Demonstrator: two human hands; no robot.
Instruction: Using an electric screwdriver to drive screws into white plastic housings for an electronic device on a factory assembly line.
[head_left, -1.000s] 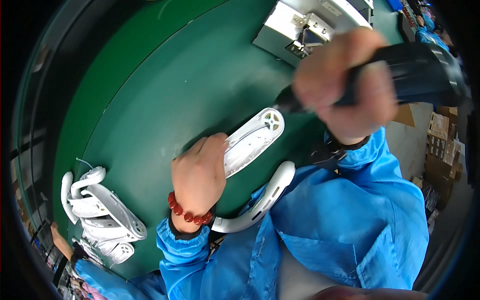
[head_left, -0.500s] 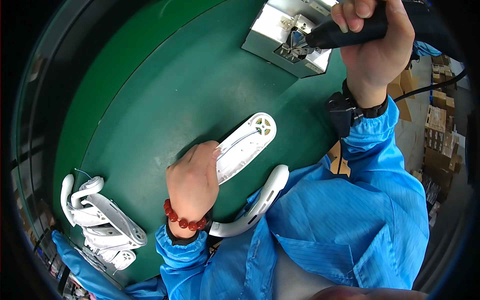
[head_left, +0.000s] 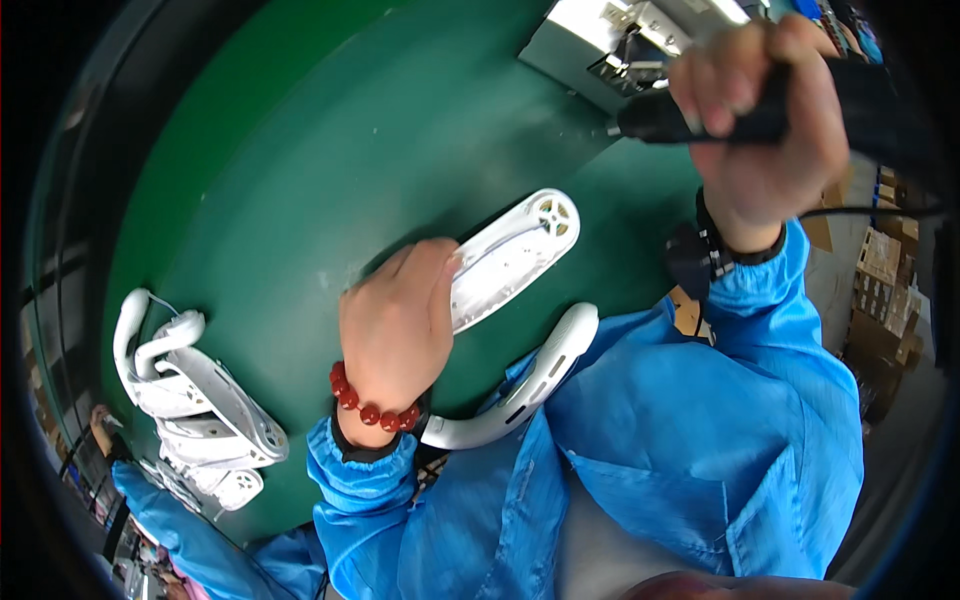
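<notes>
My right hand (head_left: 765,130) is wrapped round a black electric screwdriver (head_left: 655,118), blurred by motion, its bit pointing left over the table. Just beyond the bit stands a grey metal screw feeder box (head_left: 575,60). My left hand (head_left: 400,310) grips the near end of a long white plastic housing (head_left: 515,262), which lies open side up. A thin wire runs along inside it to a round spoked part at its far end. The left fingertips are partly hidden. A curved white plastic part (head_left: 520,392) with slots rests at the table edge against my jacket.
A pile of similar white housings and curved parts (head_left: 205,400) sits at the left of the green table (head_left: 290,220). Beyond it is another person's blue sleeve (head_left: 190,520). Cardboard boxes (head_left: 885,290) stand on the floor at right. A black cable (head_left: 870,211) trails from the right.
My right hand has drawn the screwdriver back from the screw feeder, down toward the housing. My left hand still grips the housing. The view has shifted slightly.
</notes>
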